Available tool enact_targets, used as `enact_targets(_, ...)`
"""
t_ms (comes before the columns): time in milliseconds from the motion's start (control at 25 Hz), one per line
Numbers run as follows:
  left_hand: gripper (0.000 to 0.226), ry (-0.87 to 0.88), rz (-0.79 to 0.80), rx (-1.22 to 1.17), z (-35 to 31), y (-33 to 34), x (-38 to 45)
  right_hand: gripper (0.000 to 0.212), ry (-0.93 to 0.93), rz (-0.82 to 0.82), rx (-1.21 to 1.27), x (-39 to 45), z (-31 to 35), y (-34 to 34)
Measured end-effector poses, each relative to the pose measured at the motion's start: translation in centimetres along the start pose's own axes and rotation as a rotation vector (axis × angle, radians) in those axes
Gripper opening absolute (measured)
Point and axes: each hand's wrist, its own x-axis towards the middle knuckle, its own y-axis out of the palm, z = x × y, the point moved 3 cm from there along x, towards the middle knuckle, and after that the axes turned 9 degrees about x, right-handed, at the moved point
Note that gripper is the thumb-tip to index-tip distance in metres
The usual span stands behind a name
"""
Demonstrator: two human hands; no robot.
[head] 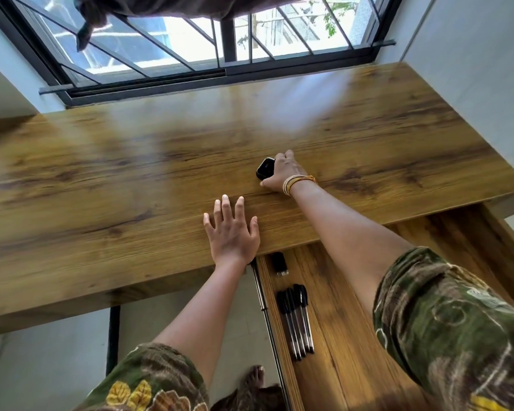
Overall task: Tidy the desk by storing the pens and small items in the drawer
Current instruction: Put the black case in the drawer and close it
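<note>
A small black rounded case (264,169) lies on the wooden desk (131,173), right of centre. My right hand (281,173) is wrapped around its right side, fingers curled on it. Flat on the desk near the front edge rests my left hand (232,229), fingers spread, holding nothing. Below the desk edge the drawer (353,292) stands pulled out. Inside it lie several black-capped pens (297,318) side by side, and a small black USB-like item (279,264) sits near the drawer's back.
A barred window (190,40) runs along the desk's far edge, with dark cloth hanging at its top. White walls close both sides. The drawer's metal slide rail (263,304) shows on its left. A bare foot (254,378) stands on the floor below.
</note>
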Motion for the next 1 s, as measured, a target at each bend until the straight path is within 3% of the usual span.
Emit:
enact_targets(120, 0.060, -0.008, -0.006, -0.006, 0.0, 0.1, -0.2, 0.078, -0.013, -0.033, 0.032, -0.1, -0.1, 0.2)
enact_targets(360, 0.059, 0.004, -0.003, -0.024, 0.1, -0.1, -0.1, 0.063, -0.112, -0.265, 0.294, -4.2, -1.2, 0.8)
enact_targets(640, 0.056, 0.046, -0.009, -0.042, 0.0, -0.1, -0.7, 0.071, -0.232, -0.358, 0.289, -12.9, -5.2, 2.1)
enact_targets(840, 0.052, 0.029, 0.030, 0.073, -0.9, -0.5, -4.1, 0.068, -0.356, -0.191, 0.183, -19.6, -9.1, 3.7)
enact_targets(1000, 0.052, -0.017, 0.039, -0.073, -1.4, -0.1, -8.8, 0.067, -0.301, -0.103, 0.207, -24.2, -12.7, 5.0)
